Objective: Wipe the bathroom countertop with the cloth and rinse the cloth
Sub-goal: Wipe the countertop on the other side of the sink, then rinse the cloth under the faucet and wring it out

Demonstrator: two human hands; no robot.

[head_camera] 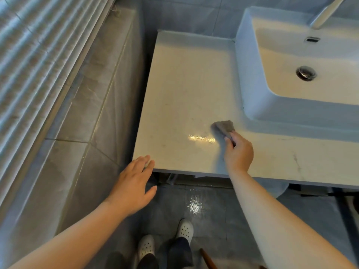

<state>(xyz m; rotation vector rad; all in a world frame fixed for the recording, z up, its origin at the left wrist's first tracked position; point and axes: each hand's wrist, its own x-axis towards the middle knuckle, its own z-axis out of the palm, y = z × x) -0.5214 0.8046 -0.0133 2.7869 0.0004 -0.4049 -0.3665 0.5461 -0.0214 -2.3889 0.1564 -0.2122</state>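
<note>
while the right hand (240, 152) pinches the grey cloth (224, 128) flat on the worktop (186, 90) near the sink (252, 78), the left hand (134, 183) rests open at the front corner. soft, light, probably damp; best bunched in the palm.

Sink (252, 78) sits on surface (184, 84), R side, drain (306, 73) in basin. Cloth (224, 128) on surface just L of sink, under R hand (240, 152). L hand (134, 183) at front-L corner.
</note>
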